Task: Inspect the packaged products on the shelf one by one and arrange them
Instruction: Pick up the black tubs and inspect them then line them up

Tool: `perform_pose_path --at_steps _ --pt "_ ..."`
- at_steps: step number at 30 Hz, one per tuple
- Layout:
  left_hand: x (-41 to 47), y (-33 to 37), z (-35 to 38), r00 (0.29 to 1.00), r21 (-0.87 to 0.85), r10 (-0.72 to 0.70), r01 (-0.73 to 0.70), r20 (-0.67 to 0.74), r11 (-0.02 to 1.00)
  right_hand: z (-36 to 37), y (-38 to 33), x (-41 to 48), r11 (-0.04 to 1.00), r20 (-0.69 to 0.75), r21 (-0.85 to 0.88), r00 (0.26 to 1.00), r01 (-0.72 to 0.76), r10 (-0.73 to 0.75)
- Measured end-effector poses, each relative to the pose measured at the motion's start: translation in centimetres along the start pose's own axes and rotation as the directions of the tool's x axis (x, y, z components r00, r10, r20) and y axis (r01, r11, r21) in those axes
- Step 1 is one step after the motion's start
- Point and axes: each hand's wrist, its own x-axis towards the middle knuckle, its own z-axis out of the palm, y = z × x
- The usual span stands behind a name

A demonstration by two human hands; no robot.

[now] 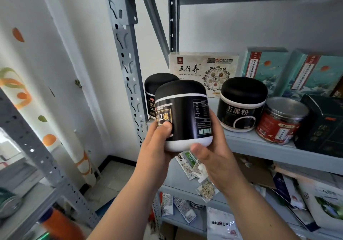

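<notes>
A black jar with a domed black lid and white base (185, 113) is held in front of the shelf, tilted a little. My left hand (157, 147) grips its left side with the thumb on the label. My right hand (213, 152) cups its lower right side, thumb under the white base. On the grey shelf (259, 147) behind stand a second black jar (157, 85) at the far left and a third black jar with white characters (241, 104). A red tin with a silver lid (280, 121) and a dark box (323, 124) stand to the right.
A cream box (204, 69) and two teal boxes (263, 67) (315, 73) lean at the shelf's back. The shelf below holds several loose sachets (193, 163) and pouches (324, 202). The grey upright post (126, 58) stands left of the jars. Another rack (37, 147) is at far left.
</notes>
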Motion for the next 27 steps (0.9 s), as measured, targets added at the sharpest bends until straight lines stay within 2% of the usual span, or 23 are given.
perform_pose_path --at_steps 3,5,8,10,14,19,23,27 --pt "-0.1 0.3 0.0 0.999 -0.13 -0.037 0.04 0.026 0.991 0.4 -0.1 -0.3 0.999 -0.01 -0.01 0.999 0.043 -0.043" --pt "0.0 0.2 -0.1 0.998 -0.154 -0.049 0.056 0.049 0.986 0.6 -0.1 -0.4 0.994 -0.065 -0.074 0.994 0.084 -0.089" --pt "0.6 0.2 -0.5 0.996 -0.117 -0.033 0.043 0.084 0.992 0.9 0.0 -0.7 0.973 -0.166 -0.19 0.972 0.132 -0.164" --pt "0.9 0.0 -1.0 0.995 -0.066 0.028 -0.021 0.099 0.998 0.9 0.1 -0.8 0.952 -0.217 -0.262 0.952 0.157 -0.216" --pt "0.9 -0.5 -1.3 0.996 -0.024 0.058 -0.057 0.068 0.998 0.8 0.3 -0.8 0.911 -0.257 -0.373 0.924 0.175 -0.282" --pt "0.9 -0.2 -0.8 0.992 0.004 0.044 -0.045 0.116 0.999 0.4 0.9 -0.8 0.882 -0.277 -0.449 0.915 0.147 -0.294" --pt "0.9 -0.5 -0.5 0.995 -0.136 -0.012 0.025 0.1 0.99 0.3 0.9 -0.8 0.884 -0.259 -0.446 0.924 0.143 -0.28" --pt "0.7 -0.9 0.4 0.989 -0.285 -0.121 0.14 0.086 0.948 0.2 0.8 -0.3 0.938 -0.216 -0.342 0.967 0.054 -0.134"
